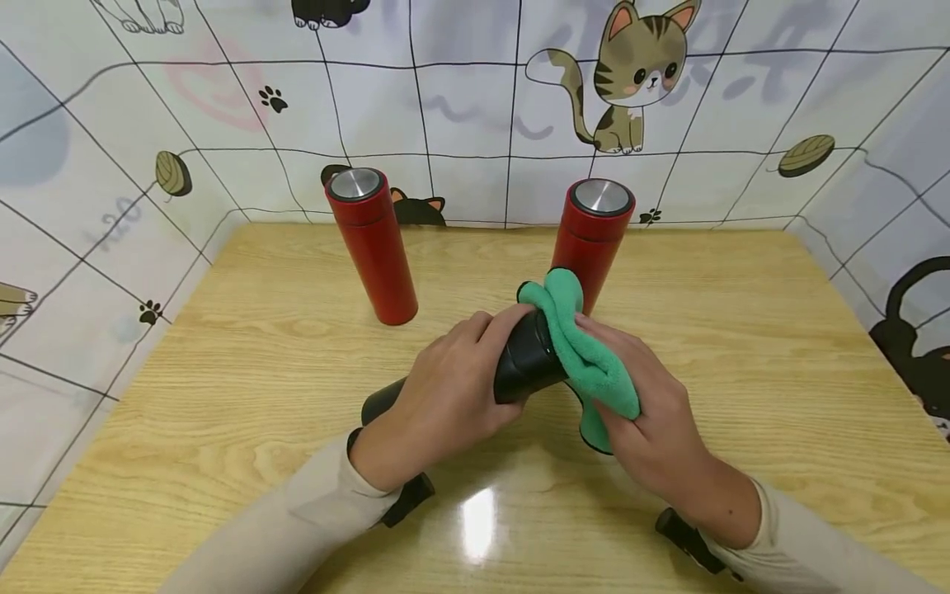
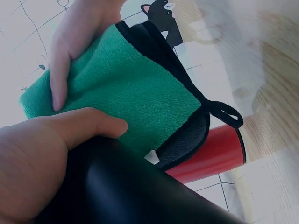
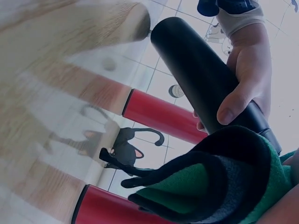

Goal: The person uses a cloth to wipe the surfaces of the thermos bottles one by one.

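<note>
My left hand [image 1: 453, 379] grips a black thermos flask [image 1: 529, 359] round its upper part, holding it tilted above the table with its top end toward the right. A green cloth [image 1: 594, 363] with dark edging is bunched in my right hand [image 1: 660, 412], which presses it against the flask's top end. In the left wrist view the cloth [image 2: 135, 88] spreads over that end, beside my left thumb. The right wrist view shows the flask's long black body [image 3: 196, 70] and its bottom end. The cloth hides the very top of the flask.
Two red thermos flasks with silver lids stand upright toward the back of the wooden table [image 1: 245, 396]: one left [image 1: 374, 256], one right [image 1: 590, 231], partly behind the cloth. A wall covering [image 1: 460, 107] printed with cats and grid lines surrounds the table's back and sides.
</note>
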